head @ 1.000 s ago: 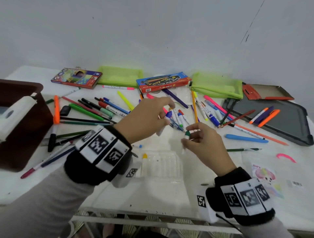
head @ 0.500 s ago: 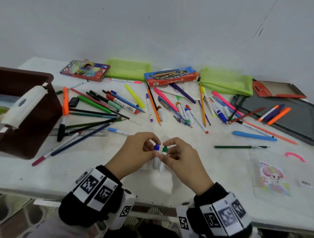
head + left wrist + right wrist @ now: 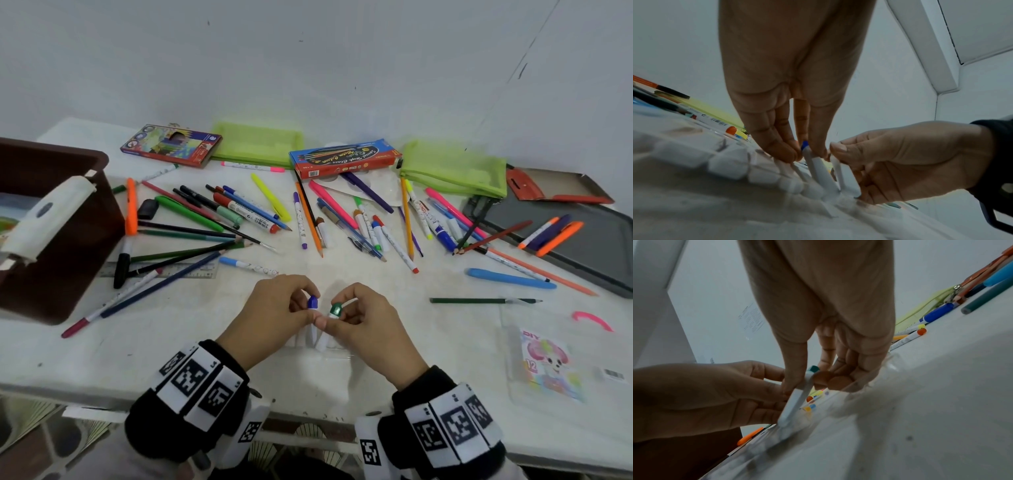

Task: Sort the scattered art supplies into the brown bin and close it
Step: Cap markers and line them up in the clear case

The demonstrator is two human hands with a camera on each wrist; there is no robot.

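The table (image 3: 212, 346) carries the bin (image 3: 58, 240) at its 9 o'clock edge, with a ruler (image 3: 164, 270) just beside the bin toward 3 o'clock. Two boxes (image 3: 171, 145) and two pouches (image 3: 455, 169) lie along the 12 o'clock edge, before the wall. A tray (image 3: 582, 246) sits at 2 o'clock, a booklet (image 3: 548, 370) at 4 o'clock.

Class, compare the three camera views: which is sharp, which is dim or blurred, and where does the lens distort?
Head view: bright and even, sharp on the blue-capped marker and green-capped marker, with the table edge bowed by the wide lens. Left wrist view: dim, the left hand looms large, foreground smeared. Right wrist view: dim too, the near table blurred.
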